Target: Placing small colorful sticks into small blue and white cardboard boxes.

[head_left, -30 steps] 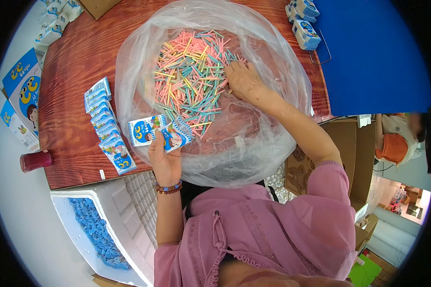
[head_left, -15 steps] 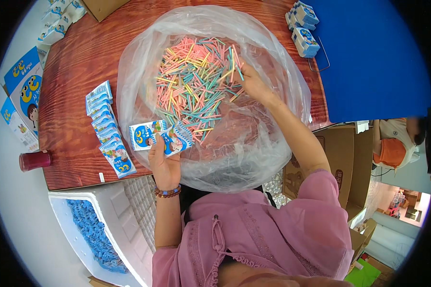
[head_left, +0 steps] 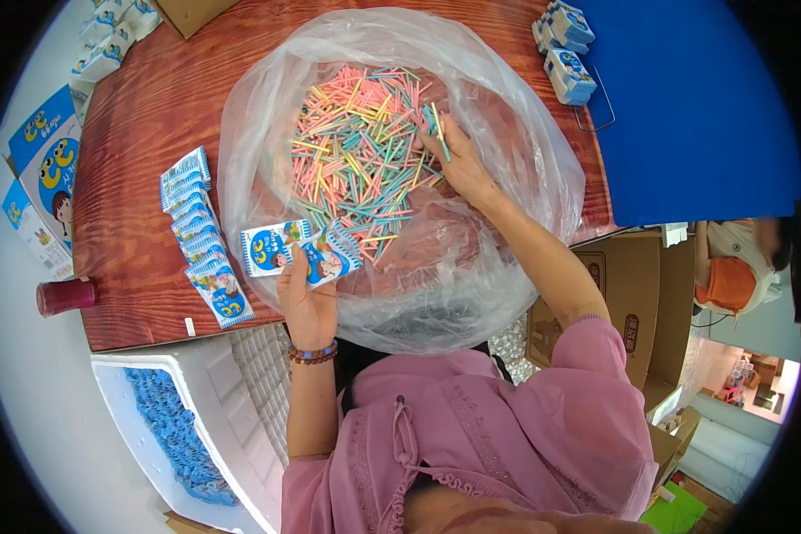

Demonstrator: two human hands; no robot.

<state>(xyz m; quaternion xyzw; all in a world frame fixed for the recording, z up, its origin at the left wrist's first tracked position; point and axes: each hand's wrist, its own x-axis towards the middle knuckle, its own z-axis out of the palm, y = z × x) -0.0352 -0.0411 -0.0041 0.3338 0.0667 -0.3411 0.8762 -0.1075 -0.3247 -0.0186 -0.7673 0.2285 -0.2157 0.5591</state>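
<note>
My left hand (head_left: 309, 313) pinches small blue-and-white packets (head_left: 274, 249) between thumb and fingers, fanned out over the near left edge of a clear plastic bag (head_left: 251, 133). Inside the spread-open bag lies a heap of thin candy-like sticks (head_left: 356, 160) in pink, yellow and teal. At the heap's right side, my right hand (head_left: 465, 162) is closed on a few sticks (head_left: 440, 132), teal and yellow ones showing at its fingertips. Some of its fingers are hidden from view. Left of the bag, an overlapping row of similar packets (head_left: 203, 236) lies on the wooden table (head_left: 142, 107).
A red-lidded jar (head_left: 66, 296) stands at the table's left edge. Below it, a white foam box (head_left: 218, 392) holds many blue packets (head_left: 173, 427). Stacked packets (head_left: 568, 76) sit at the far right beside a wire loop and a blue surface (head_left: 685, 116). Cardboard boxes (head_left: 614, 285) stand lower right.
My right hand has shifted slightly left and nearer to me, and fewer sticks show in it, the pink ones no longer sticking up. My left hand stays in place with the packets.
</note>
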